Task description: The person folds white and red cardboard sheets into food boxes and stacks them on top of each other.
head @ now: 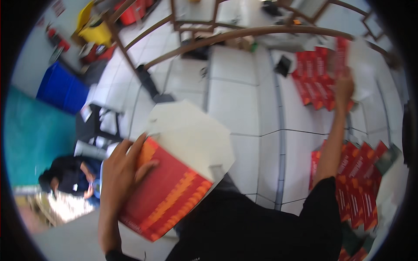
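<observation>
My left hand (120, 173) grips a red and orange printed carton (169, 192) near my lap, its thumb lying across the printed face. From the carton's far end spreads a cream, unprinted panel (192, 133) with slots near its edges. Stretched out to the far right, my right hand (345, 86) holds a narrow red packet (341, 53); both are blurred. Just left of that hand, overlapping red packets (313, 84) lie in rows on a white tiled surface. A larger group of red packets (357, 173) lies nearer, partly behind my right forearm.
A small black object (283, 65) rests left of the far packets. Wooden railings (228, 36) curve across the back. At left are a black chair (94, 124), a blue bin (62, 88), and another person (72, 173) bent over.
</observation>
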Available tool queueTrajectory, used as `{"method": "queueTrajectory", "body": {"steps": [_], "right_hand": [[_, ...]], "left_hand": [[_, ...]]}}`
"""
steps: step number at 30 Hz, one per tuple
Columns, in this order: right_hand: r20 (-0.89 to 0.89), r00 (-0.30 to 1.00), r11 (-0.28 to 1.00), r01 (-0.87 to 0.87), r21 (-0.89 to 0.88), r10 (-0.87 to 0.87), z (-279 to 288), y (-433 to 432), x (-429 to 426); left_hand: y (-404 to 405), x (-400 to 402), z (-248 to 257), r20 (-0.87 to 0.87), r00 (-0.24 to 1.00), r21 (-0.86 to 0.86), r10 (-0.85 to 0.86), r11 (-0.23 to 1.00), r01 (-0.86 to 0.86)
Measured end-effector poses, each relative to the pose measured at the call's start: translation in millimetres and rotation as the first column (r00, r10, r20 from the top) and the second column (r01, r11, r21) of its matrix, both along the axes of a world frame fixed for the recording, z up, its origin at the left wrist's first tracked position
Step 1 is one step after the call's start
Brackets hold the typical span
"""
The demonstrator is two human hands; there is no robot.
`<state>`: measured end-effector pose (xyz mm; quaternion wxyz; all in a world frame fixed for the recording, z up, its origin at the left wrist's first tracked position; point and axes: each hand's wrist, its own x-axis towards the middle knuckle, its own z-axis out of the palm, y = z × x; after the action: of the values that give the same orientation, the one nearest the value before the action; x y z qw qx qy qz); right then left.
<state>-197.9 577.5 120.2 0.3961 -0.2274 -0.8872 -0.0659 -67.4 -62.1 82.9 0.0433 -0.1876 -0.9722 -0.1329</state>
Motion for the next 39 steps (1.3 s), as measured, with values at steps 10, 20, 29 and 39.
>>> {"method": "queueTrajectory", "body": {"steps": [10,20,29,39], "right_hand": [[-0.409,0.444,0.417,-0.895,-0.16,0.797,-56.9,-250.8,86.5],[-0.316,0.018,-0.315,-0.06,-0.947,0.949,-84.7,-330.9,130.1],[-0.341,-0.135,-0.366,-0.403,-0.839,0.93,-84.1,-325.8,84.7],[-0.104,-0.468,-0.435,-0.686,-0.584,0.878,-98.9,-362.9,84.8]], "left_hand": [[-20.2,-21.6,-42.3,0.425,0.876,0.588,-0.228,0.805,-0.076],[-3.0,-9.4,-67.6,0.343,0.844,0.93,-0.412,0.276,-0.243],[19.2,10.9,-60.3,0.16,0.899,0.931,-0.408,0.366,0.001],[28.1,21.2,-51.3,-0.038,0.918,0.866,-0.396,0.445,0.228]]}}
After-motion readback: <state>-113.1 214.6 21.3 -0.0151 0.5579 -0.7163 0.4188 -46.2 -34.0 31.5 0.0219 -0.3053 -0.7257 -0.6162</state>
